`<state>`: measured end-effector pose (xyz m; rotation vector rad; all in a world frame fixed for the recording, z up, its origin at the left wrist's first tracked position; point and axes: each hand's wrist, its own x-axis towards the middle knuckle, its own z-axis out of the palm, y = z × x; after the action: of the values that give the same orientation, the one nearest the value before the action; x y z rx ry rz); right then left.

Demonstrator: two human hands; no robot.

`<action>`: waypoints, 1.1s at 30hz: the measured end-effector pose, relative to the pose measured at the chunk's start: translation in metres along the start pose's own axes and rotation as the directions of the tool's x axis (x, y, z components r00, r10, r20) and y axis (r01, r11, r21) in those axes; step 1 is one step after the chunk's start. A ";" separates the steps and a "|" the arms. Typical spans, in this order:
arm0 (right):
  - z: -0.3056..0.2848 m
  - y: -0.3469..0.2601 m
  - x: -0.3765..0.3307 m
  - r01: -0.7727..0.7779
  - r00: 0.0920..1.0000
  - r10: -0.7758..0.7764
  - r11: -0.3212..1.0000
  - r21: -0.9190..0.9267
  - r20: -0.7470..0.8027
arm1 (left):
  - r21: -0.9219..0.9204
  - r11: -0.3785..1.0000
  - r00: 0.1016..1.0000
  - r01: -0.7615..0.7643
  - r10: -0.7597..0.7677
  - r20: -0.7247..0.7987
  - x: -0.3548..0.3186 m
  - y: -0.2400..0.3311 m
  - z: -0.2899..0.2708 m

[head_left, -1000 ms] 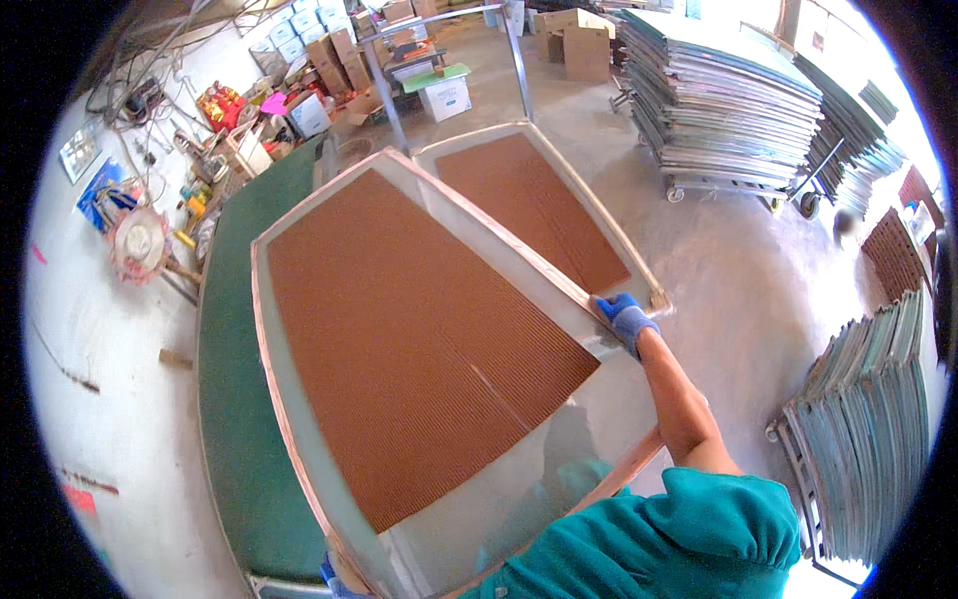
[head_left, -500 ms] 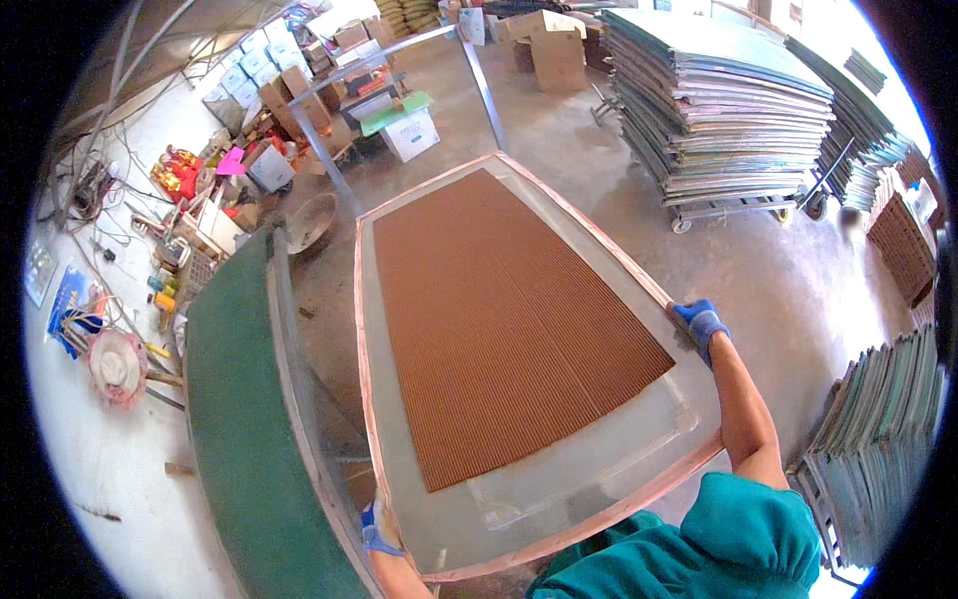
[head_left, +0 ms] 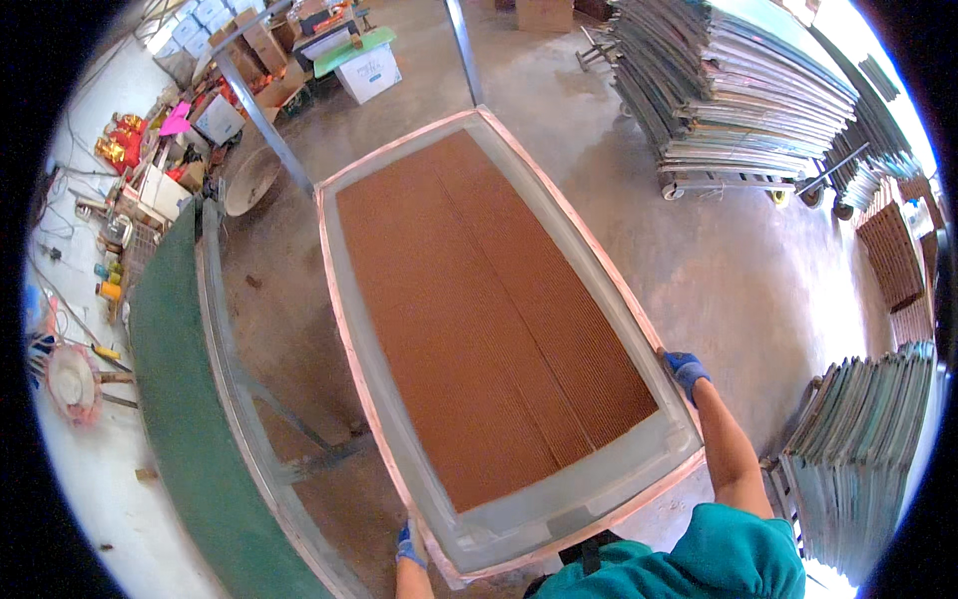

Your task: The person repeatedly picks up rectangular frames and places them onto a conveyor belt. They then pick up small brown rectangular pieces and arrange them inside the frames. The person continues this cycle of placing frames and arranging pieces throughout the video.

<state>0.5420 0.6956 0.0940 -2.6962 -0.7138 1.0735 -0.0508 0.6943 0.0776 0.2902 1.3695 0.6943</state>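
Note:
Both my hands wear blue gloves and hold a large rectangular screen frame (head_left: 354,339) with pinkish edging and a pale mesh surface. On it lies a broad layer of brown, finely ridged material (head_left: 489,329), with dark lines running lengthwise through it. My left hand (head_left: 411,544) grips the near left corner, its fingers partly hidden by the edge. My right hand (head_left: 687,371) is closed around the right edge, towards the near end. The frame's far end is close to upright metal bars.
A long green-topped table (head_left: 190,389) with a metal edge stands at left. Stacked screens on a wheeled cart (head_left: 738,100) are at far right, with another stack (head_left: 853,449) at near right. A metal post (head_left: 461,50), a round basin (head_left: 251,183) and a white box (head_left: 367,72) lie beyond.
The view has shifted, and the gap between the frame and the green table has widened at the near end. Both hands still grip the frame's edges.

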 end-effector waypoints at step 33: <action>0.371 0.044 -0.479 0.865 0.009 -0.435 -0.448 -0.225 0.900 | 0.997 -0.063 -0.035 0.045 0.997 0.065 -0.767 -0.134 -0.036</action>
<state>0.0034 0.4134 0.1003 -0.8967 -3.4455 0.6842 -0.0795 0.1196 0.6034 2.1421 2.6923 0.9339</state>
